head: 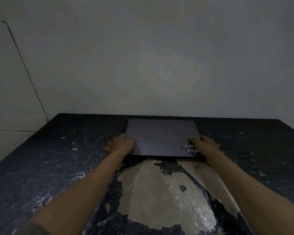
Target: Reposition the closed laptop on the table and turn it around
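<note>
A closed dark grey laptop (161, 135) lies flat near the far edge of the table (49, 158), close to the wall. White lettering, upside down to me, shows on its near right corner. My left hand (120, 144) grips the near left corner, thumb on the lid and fingers at the side. On the near right corner sits my right hand (204, 144), holding it the same way and covering part of the lettering. Both forearms reach out from the bottom of the view.
The table top is dark and scuffed, with a large pale worn patch (159, 192) just in front of the laptop. A plain light wall (143, 65) rises right behind the table's far edge. The table's left edge runs diagonally at the left.
</note>
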